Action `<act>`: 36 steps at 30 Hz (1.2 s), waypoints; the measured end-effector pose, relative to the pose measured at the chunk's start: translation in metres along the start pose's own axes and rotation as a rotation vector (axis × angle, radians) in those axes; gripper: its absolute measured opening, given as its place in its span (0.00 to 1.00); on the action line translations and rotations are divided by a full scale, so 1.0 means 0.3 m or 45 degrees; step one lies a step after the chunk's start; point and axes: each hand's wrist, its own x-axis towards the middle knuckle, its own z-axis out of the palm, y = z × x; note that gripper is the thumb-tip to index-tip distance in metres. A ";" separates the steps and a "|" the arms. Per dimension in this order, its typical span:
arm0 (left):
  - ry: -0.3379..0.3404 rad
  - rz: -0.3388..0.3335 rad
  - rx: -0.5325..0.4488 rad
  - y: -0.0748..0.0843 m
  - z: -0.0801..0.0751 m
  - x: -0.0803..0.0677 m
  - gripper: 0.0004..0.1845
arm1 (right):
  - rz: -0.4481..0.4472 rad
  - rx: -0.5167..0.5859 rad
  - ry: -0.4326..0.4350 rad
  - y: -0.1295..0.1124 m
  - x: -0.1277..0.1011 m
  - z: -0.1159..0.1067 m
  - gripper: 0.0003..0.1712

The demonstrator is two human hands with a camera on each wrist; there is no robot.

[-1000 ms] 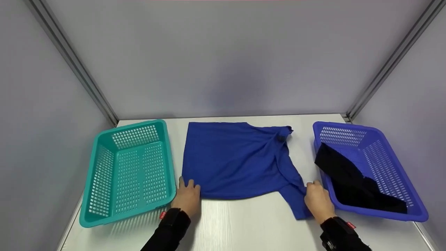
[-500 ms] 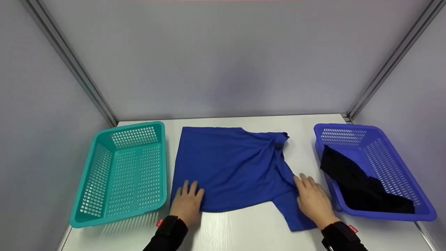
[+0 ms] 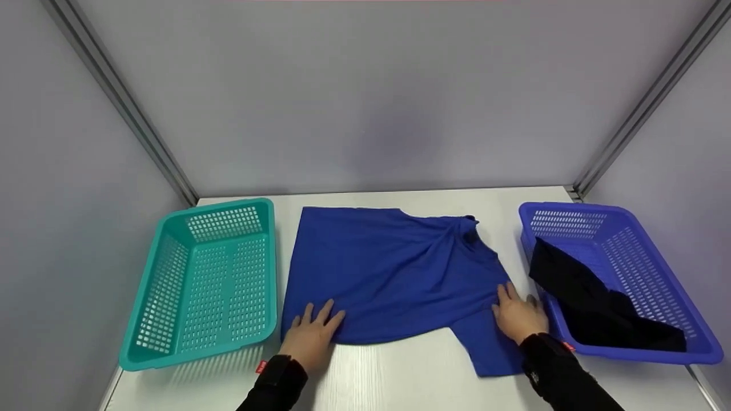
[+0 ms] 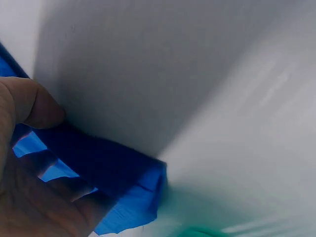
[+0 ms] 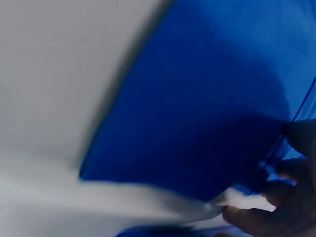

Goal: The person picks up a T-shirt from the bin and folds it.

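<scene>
A blue short-sleeved shirt [image 3: 388,268] lies on the white table, its collar end toward the right and one sleeve [image 3: 494,348] pointing at the near edge. My left hand [image 3: 311,339] rests on the shirt's near left corner, fingers spread. In the left wrist view the thumb lies at the cloth's edge [image 4: 113,158], with the other fingers over the fabric. At the shoulder above the sleeve, my right hand [image 3: 519,319] touches the cloth with extended fingers. The right wrist view has the sleeve [image 5: 187,108] beside the thumb and fingers. Some creases run toward the collar.
A teal basket [image 3: 127,348] with no contents stands left of the shirt. On the right, close to my right hand, is a purple basket [image 3: 708,342] holding black cloth [image 3: 594,308]. Grey panels [image 3: 394,97] enclose the table [image 3: 371,382] at the back and sides.
My left hand has moved from the corner's edge onto the cloth. My right hand has let go of the sleeve's edge and moved to the shoulder, which now spreads farther right. The shirt has shifted nearer.
</scene>
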 end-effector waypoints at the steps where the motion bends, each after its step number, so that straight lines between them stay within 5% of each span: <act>1: 0.006 -0.005 0.012 -0.005 0.003 0.000 0.36 | 0.008 0.016 -0.003 0.012 -0.005 -0.005 0.27; 12: 0.154 -0.144 0.129 -0.029 0.038 -0.013 0.36 | -0.280 0.057 -0.220 0.023 -0.064 -0.007 0.34; 17: 0.346 -0.153 0.142 -0.041 0.043 -0.023 0.24 | -0.282 -0.069 -0.259 0.000 -0.085 -0.031 0.35; 20: 0.440 -0.155 0.140 -0.049 0.038 -0.028 0.14 | -0.357 0.005 -0.332 -0.004 -0.101 -0.059 0.37; 26: 0.449 -0.204 0.097 -0.048 0.021 -0.037 0.15 | -0.563 0.207 -0.499 0.047 -0.170 -0.083 0.33; 29: 0.460 -0.219 0.056 -0.043 0.010 -0.043 0.17 | -0.603 0.193 -0.451 0.083 -0.207 -0.077 0.32; 36: 0.482 -0.188 0.050 -0.051 0.005 -0.055 0.20 | -0.748 0.139 -0.114 0.118 -0.235 -0.054 0.23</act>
